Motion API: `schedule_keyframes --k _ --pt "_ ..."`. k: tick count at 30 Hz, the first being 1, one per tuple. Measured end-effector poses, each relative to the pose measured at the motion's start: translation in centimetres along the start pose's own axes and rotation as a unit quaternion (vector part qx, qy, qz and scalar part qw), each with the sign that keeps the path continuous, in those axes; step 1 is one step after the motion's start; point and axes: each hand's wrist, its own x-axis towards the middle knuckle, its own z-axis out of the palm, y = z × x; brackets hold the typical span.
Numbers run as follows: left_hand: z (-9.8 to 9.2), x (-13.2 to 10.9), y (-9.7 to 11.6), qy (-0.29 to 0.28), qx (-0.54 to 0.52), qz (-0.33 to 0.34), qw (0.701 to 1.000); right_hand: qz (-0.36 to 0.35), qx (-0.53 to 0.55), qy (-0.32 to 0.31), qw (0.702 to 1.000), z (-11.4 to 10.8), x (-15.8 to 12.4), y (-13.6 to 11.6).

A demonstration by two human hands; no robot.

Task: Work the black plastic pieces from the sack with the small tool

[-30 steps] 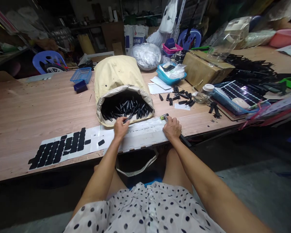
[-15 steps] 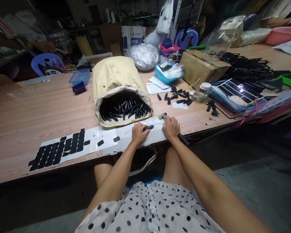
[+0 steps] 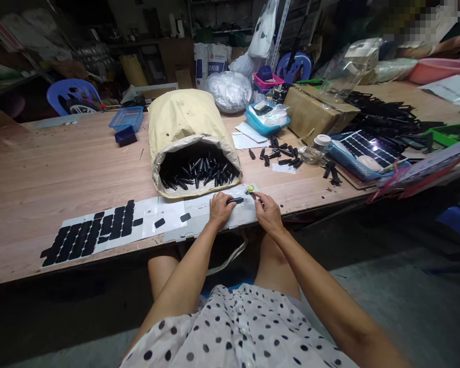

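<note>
A slim black part (image 3: 235, 200) lies in the fingers of my left hand (image 3: 220, 208), over the light board (image 3: 199, 217) at the table's front edge. My right hand (image 3: 269, 212) grips a small hammer (image 3: 250, 190) with a yellow-green face, its head just above and right of the black part's tip. Behind my hands a yellowish sack (image 3: 187, 117) lies on its side, its mouth toward me, with many black parts (image 3: 203, 171) inside. Left of my hands, dark rounded pieces (image 3: 80, 237) stand in rows on a white sheet, with a few loose ones nearby.
Loose black parts (image 3: 279, 153) are scattered right of the sack. Behind them are a blue basket (image 3: 266, 122) and a cardboard box (image 3: 316, 112). A dark blue tray (image 3: 125, 136) sits at the left back. A person's arm (image 3: 450, 45) shows at the far upper right.
The hammer's head has turned and shifted slightly left, and its dark handle no longer shows below my right hand. My left hand keeps its hold on the black part. The view has shifted slightly.
</note>
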Motion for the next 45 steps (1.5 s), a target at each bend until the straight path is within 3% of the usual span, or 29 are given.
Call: schedule_keyframes --k 4,15,20,24,27,35,37,39,42,43,45 --pt "0.2 0.0 -0.1 0.004 -0.001 0.004 1.0 -0.041 0.033 0.022 0.998 0.3 -1.0 -0.8" --pt "0.4 0.0 -0.1 0.008 -0.006 0.003 1.0 -0.045 0.006 -0.027 0.999 0.8 -1.3 -2.5" --pt "0.0 -0.2 0.4 0.0 -0.012 -0.006 1.0 -0.012 -0.023 -0.046 0.999 0.8 -0.5 -1.7" --pt "0.0 -0.4 0.7 0.001 -0.009 -0.004 1.0 0.074 -0.109 -0.016 0.991 -0.5 2.8 0.2" --pt "0.2 -0.6 0.7 0.007 -0.005 -0.007 1.0 0.133 -0.191 -0.04 0.972 -0.9 4.8 1.4" --pt "0.3 -0.4 0.1 0.019 -0.031 0.019 0.999 0.091 -0.323 -0.027 0.942 0.9 4.3 1.8" --pt "0.1 -2.1 -0.4 0.024 -0.061 0.074 0.995 0.087 -0.329 -0.027 0.94 1.0 4.2 1.7" --pt "0.2 -5.3 -1.3 0.001 -0.096 0.16 0.982 0.087 -0.33 -0.028 0.94 1.0 4.2 1.7" --pt "0.8 -11.4 -3.6 -0.113 -0.107 0.259 0.953 0.09 -0.331 -0.026 0.939 1.0 4.3 1.8" --pt "1.1 -13.0 -4.5 -0.149 -0.097 0.243 0.954 0.09 -0.33 -0.025 0.939 0.9 4.3 1.8" --pt "1.7 -15.1 -6.4 -0.19 -0.058 0.123 0.972 0.088 -0.327 -0.023 0.941 1.0 4.3 1.8"
